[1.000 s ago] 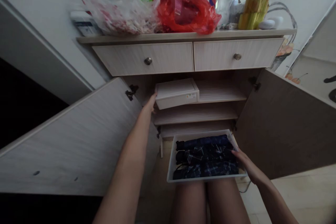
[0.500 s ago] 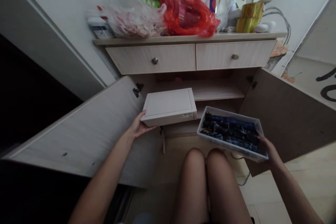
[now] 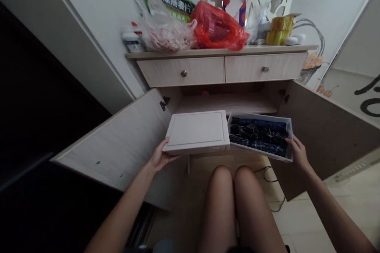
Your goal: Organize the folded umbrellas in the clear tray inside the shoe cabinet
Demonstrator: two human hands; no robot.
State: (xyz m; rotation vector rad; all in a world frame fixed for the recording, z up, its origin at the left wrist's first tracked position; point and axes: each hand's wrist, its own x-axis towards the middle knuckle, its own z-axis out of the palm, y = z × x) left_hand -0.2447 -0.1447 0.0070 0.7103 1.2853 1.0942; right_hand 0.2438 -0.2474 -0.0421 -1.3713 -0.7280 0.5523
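Observation:
My left hand (image 3: 160,157) grips the near left corner of a white lidded box (image 3: 198,129), thumb on top and fingers underneath. By its right end my right hand (image 3: 297,151) holds a translucent plastic bin (image 3: 263,153). Several folded umbrellas (image 3: 257,134) in dark blue and plaid cloth lie lengthwise in that bin. Box and bin are side by side, their inner ends close together, in front of the open cabinet (image 3: 225,103). They cover the lower shelf from view.
The left door (image 3: 118,138) and right door (image 3: 323,138) of the cabinet stand swung outward. Two drawers (image 3: 181,72) are closed above. On top sit a red plastic bag (image 3: 221,27), a clear bag (image 3: 166,31) and yellow packages (image 3: 279,31). A cable (image 3: 271,180) lies on the floor.
The bin has moved up and inward to the left, levelling out beside the box. The white box sits slightly lower and further right in view. The camera view has shifted too.

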